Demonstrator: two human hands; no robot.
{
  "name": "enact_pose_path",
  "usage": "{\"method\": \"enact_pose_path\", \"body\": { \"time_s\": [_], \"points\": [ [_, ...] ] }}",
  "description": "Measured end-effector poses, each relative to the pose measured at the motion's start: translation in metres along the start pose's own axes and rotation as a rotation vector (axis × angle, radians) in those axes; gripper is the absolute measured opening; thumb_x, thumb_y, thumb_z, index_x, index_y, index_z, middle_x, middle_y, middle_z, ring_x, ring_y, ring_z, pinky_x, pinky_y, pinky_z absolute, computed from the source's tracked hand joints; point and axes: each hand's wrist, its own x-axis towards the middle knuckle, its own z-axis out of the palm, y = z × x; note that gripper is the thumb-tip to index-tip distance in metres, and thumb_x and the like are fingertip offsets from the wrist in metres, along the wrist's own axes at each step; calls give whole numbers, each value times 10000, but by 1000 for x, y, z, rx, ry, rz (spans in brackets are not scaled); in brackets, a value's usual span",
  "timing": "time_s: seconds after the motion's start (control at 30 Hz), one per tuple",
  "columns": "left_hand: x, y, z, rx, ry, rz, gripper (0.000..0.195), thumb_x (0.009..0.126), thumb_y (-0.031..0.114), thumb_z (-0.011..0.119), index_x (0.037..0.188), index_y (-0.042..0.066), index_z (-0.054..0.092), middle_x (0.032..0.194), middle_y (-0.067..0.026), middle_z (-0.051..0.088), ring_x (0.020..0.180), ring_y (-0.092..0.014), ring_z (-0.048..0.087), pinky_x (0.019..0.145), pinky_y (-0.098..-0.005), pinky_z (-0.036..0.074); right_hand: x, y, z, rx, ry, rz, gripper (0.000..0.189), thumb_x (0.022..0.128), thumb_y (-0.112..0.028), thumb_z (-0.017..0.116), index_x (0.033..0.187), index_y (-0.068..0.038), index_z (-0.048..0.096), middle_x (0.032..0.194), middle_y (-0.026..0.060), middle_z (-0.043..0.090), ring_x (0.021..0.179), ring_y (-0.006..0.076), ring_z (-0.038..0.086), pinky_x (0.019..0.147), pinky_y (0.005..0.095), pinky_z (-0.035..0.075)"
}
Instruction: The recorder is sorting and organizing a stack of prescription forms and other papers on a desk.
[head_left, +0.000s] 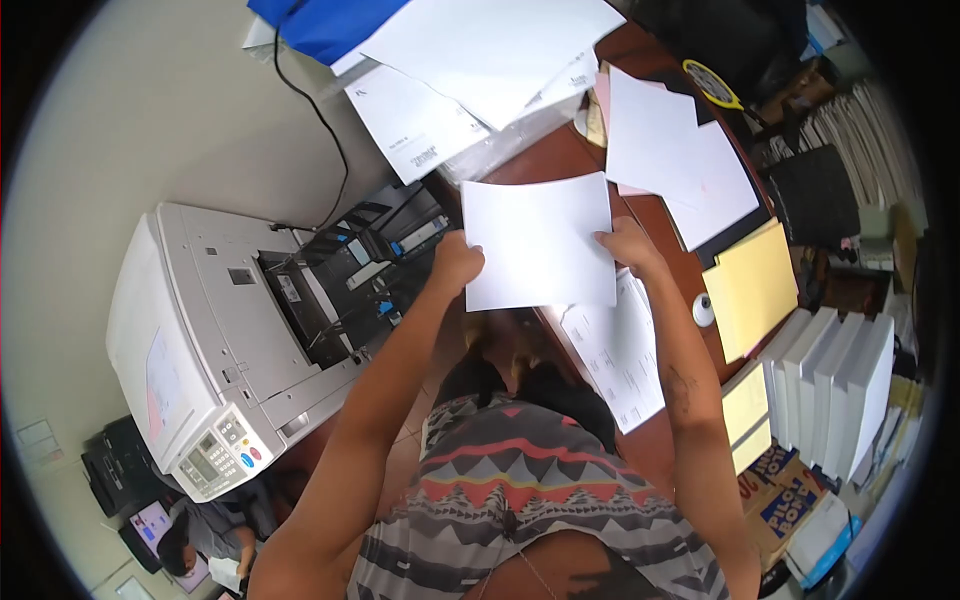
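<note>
Both hands grip a blank white sheet or thin stack of paper (540, 244) by its side edges; which of the two cannot be told. My left hand (458, 264) pinches the left edge with the thumb on top. On the right edge, my right hand (630, 246) has its thumb over the paper, with its other fingers underneath. Below the paper's lower right corner, a stack of printed sheets (611, 352) lies on the brown table (559, 154). Left of my left hand stands a grey duplicating machine (247, 300), its black paper tray (375, 255) extending towards the hand.
Large printed sheets (427, 127) lie at the back, partly under white ones. Loose white papers (652, 135), yellow paper (754, 289) and a round white object (703, 310) rest on the right. Beyond are white paper stacks (862, 390) and a cardboard box (780, 517). Another person (202, 532) sits lower left.
</note>
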Motion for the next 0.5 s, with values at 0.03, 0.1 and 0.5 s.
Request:
{"method": "enact_pose_path", "body": {
  "time_s": [0.03,0.1,0.5],
  "points": [
    [0,4,1,249,36,-11,202,844,92,608,986,-40,664,943,-267,677,913,-435,655,808,-471,508,-1,4,7,-2,10,4,269,843,-53,632,1054,114,618,962,219,689,837,329,709,721,418,586],
    [-4,26,13,494,65,-17,203,844,95,609,989,-34,667,945,-266,679,920,-435,654,813,-473,507,-2,6,34,-729,369,-145,275,809,-53,634,1028,113,622,992,271,677,923,414,680,829,465,544],
    [-26,35,-58,-405,-244,-18,219,922,7,591,1119,-70,648,1027,-112,699,916,-151,655,831,-285,519,-58,23,-35,266,71,-303,188,907,-69,644,1030,63,697,927,108,715,770,140,652,722,294,526]
  ]
}}
